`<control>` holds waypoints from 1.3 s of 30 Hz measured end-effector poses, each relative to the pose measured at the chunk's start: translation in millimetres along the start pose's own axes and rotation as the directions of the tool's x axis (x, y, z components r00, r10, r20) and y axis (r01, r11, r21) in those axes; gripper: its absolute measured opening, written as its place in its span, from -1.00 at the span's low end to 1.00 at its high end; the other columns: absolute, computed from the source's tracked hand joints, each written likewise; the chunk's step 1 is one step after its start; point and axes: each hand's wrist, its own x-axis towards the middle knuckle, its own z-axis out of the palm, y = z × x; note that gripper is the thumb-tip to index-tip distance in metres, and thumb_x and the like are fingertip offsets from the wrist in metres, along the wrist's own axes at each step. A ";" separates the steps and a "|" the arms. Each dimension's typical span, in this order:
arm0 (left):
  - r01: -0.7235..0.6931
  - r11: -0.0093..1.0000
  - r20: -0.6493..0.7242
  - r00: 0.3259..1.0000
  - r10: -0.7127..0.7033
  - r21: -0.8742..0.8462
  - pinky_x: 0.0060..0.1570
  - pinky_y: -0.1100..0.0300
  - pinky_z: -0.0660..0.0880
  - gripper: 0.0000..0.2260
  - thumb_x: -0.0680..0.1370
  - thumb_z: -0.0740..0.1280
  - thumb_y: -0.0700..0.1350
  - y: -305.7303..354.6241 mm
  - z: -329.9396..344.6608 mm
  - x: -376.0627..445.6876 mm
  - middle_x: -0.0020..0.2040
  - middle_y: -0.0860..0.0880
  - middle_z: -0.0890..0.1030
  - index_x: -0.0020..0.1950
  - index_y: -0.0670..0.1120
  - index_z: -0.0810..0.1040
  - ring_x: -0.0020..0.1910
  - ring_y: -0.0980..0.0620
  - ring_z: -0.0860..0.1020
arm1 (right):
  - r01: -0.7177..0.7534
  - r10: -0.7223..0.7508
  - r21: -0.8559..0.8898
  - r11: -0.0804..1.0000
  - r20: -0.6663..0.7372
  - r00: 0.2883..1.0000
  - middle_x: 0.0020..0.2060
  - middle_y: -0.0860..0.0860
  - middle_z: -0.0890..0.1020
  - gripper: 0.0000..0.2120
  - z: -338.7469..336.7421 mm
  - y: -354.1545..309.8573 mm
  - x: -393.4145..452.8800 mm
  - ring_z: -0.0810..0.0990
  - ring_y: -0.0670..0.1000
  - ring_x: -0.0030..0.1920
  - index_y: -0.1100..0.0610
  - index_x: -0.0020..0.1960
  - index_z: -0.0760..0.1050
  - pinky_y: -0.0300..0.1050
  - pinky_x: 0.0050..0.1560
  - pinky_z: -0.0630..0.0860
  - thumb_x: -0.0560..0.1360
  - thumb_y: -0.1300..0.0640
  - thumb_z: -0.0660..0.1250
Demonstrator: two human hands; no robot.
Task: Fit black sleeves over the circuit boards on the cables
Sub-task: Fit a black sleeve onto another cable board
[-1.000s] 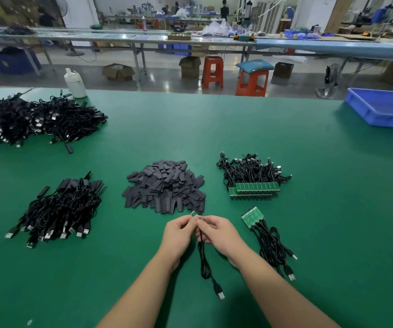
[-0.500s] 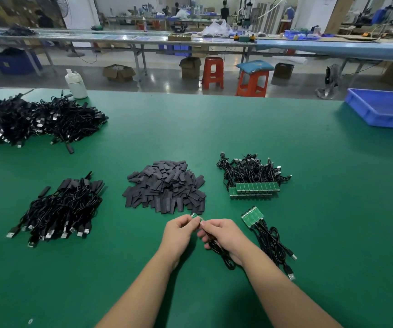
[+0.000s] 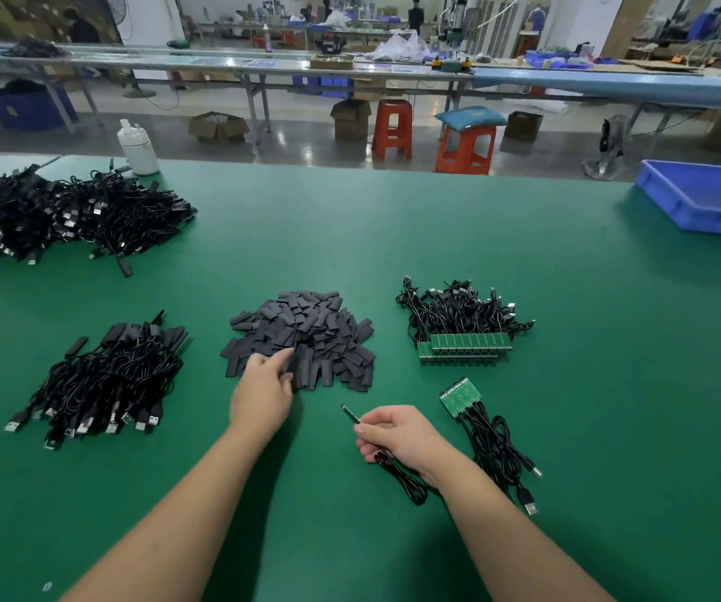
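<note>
Far left edge of the green table [image 3: 393, 236]: I'm seeing a big heap of black cables [image 3: 59, 215], too tangled to tell if sleeved. Nearer, left of middle, a finished pile [image 3: 102, 380] is sitting with black sleeves already over the board ends, so a good batch looks done. Mid-table, my left hand [image 3: 263, 391] is reaching into the heap of loose black sleeves [image 3: 306, 336], fingers curling at its near edge; can't tell if one's pinched yet. My right hand [image 3: 398, 432] is pinching the current cable [image 3: 398, 475] just behind its circuit board [image 3: 350, 414], board bare and pointing toward the sleeves. Right of it, a short row of bare boards [image 3: 461, 395] and a longer batch [image 3: 465, 347] behind are waiting. Judging roughly midway; plenty left.
</note>
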 end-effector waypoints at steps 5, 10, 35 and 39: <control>-0.051 0.965 0.165 0.986 0.008 0.258 -0.13 0.07 0.52 -0.60 0.61 0.29 -0.02 -18.4 -4.9 20.5 0.02 0.01 0.34 0.44 0.20 0.38 -0.12 -0.04 0.50 | 0.015 -0.016 -0.032 0.999 -0.021 1.000 -0.16 0.14 0.65 -0.77 1.8 3.5 -0.1 0.63 -0.03 -0.29 0.34 0.20 0.52 -0.21 -0.19 0.59 0.57 0.29 0.37; -0.042 0.981 0.117 0.993 0.020 0.189 -0.07 0.02 0.53 -0.72 0.54 0.40 -0.01 -14.9 -10.1 18.7 0.07 -0.01 0.38 0.21 0.05 0.45 -0.08 -0.08 0.52 | 0.005 -0.006 -0.049 0.999 -0.023 1.000 -0.15 0.14 0.64 -0.76 1.0 5.0 1.7 0.65 -0.01 -0.29 0.33 0.21 0.51 -0.18 -0.19 0.60 0.57 0.30 0.36; -0.420 0.898 0.390 0.854 0.343 0.131 0.08 0.21 0.44 -0.69 0.61 0.31 0.02 -22.0 -23.3 -26.8 -0.01 0.07 0.44 0.33 -0.02 0.57 -0.04 0.08 0.47 | -0.019 0.020 -0.097 0.995 0.012 1.000 -0.16 0.03 0.71 -0.76 -2.9 3.8 -2.2 0.58 -0.09 -0.35 0.25 0.24 0.58 -0.24 -0.23 0.57 0.60 0.24 0.33; -0.407 0.905 0.384 0.861 0.334 0.124 0.07 0.21 0.43 -0.67 0.62 0.29 0.04 -21.3 -22.4 -31.3 0.00 0.05 0.44 0.35 -0.02 0.55 -0.02 0.07 0.48 | -0.020 0.021 -0.097 0.995 0.012 1.000 -0.19 0.01 0.71 -0.78 -2.8 4.0 -2.7 0.59 -0.08 -0.35 0.21 0.22 0.59 -0.23 -0.22 0.57 0.60 0.22 0.32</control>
